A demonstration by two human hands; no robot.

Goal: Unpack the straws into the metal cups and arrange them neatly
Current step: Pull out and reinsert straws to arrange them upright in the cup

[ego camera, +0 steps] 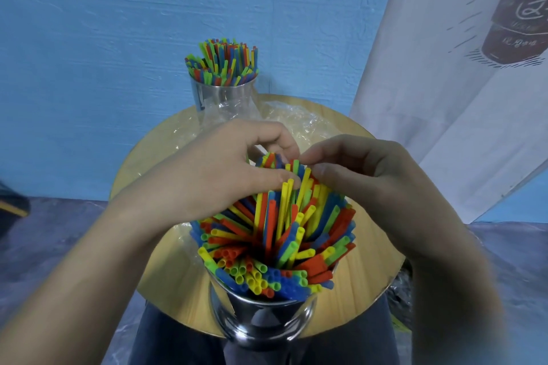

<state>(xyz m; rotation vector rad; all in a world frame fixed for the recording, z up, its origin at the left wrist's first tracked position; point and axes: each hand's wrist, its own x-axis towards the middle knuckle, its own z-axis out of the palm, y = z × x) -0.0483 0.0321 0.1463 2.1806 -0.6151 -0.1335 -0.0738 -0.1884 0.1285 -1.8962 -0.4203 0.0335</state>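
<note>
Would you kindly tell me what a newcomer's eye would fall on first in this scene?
The eye lands first on the fan of bright straws bursting from the near metal cup at the front edge of the round wooden table, where the left hand and right hand pinch the far tips. Behind, a second metal cup stands equally full at the table's back, crumpled clear wrap beside it.
</note>
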